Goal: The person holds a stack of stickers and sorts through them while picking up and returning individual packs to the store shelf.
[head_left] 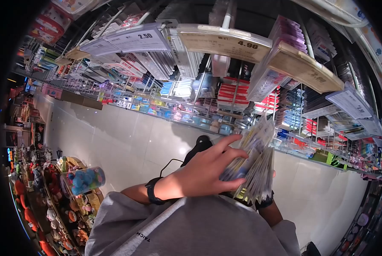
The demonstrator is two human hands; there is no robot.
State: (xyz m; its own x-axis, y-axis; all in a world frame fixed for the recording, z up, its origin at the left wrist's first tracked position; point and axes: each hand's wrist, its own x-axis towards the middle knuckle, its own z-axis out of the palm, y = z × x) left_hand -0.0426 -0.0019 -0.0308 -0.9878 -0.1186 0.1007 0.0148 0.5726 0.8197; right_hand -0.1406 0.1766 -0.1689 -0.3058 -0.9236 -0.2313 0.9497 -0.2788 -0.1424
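Your left hand spreads its fingers against the fanned packets. Your right hand is mostly hidden behind them; you cannot tell its grip.

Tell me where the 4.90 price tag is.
In the head view, the 4.90 price tag is near the top, right of centre, directly right of the 2.50 tag.

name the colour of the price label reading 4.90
The 4.90 price label is tan with dark print, showing best in the head view.
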